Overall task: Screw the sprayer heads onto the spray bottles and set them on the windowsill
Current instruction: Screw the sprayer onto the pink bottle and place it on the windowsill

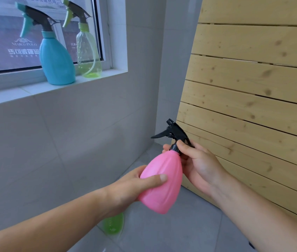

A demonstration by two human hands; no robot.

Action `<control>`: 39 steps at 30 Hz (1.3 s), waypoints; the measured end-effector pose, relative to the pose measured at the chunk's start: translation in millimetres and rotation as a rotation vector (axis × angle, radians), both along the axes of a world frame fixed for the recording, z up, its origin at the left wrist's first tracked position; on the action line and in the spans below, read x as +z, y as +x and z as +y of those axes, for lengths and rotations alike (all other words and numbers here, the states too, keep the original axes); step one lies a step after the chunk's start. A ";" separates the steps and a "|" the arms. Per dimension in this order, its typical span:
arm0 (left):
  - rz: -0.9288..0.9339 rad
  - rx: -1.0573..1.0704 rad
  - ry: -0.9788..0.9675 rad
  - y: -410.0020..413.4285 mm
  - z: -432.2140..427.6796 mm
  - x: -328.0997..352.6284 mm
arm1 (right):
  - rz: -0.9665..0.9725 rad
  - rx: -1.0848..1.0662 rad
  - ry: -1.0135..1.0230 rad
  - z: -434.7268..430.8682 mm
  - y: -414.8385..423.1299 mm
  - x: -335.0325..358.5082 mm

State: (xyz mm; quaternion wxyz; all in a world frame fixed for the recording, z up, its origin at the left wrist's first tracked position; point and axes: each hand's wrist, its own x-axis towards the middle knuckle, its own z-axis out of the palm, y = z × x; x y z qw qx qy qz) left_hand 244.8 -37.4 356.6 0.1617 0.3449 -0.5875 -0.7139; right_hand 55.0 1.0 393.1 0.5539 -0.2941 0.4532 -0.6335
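I hold a pink spray bottle (162, 182) tilted in mid-air, low in the middle of the view. My left hand (131, 186) wraps its body from the left. My right hand (198, 164) grips the neck, where a black sprayer head (175, 132) sits on top. On the white windowsill (25, 91) at upper left stand a blue bottle (56, 60) with a teal and grey sprayer and, to its right, a clear green bottle (88, 51) with a green sprayer, both upright.
A green bottle (113, 224) lies on the grey tiled floor below my left forearm, partly hidden. A slatted wooden panel (253, 88) leans on the right. Grey tiled wall runs under the sill.
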 end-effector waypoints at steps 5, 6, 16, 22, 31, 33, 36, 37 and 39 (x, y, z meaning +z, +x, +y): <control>0.070 -0.037 0.164 0.8 1.7 3.0 | -0.102 0.094 -0.016 1.4 3.2 4.2; 0.074 -0.020 0.142 -0.3 2.0 1.9 | -0.098 0.098 -0.027 1.9 3.9 4.6; -0.045 0.188 -0.170 -10.1 10.6 4.5 | -0.008 -0.017 -0.064 1.3 7.3 3.8; -0.118 0.242 -0.284 -17.8 13.7 7.3 | -0.005 -0.045 -0.065 2.5 4.5 7.0; -0.018 0.361 -0.268 11.3 -1.2 34.3 | 0.201 0.101 -0.070 2.1 11.3 16.0; 0.021 0.422 -0.249 20.0 -6.1 41.0 | 0.340 0.136 -0.079 2.7 22.6 15.3; 0.086 0.449 -0.228 38.9 -15.4 52.2 | 0.497 0.186 -0.123 -4.6 49.4 20.7; 0.101 0.461 -0.240 46.7 -19.0 55.3 | 0.509 0.202 -0.152 -9.1 57.7 24.6; 0.130 0.493 -0.298 64.6 -25.9 63.5 | 0.524 0.210 -0.210 -20.2 72.2 33.8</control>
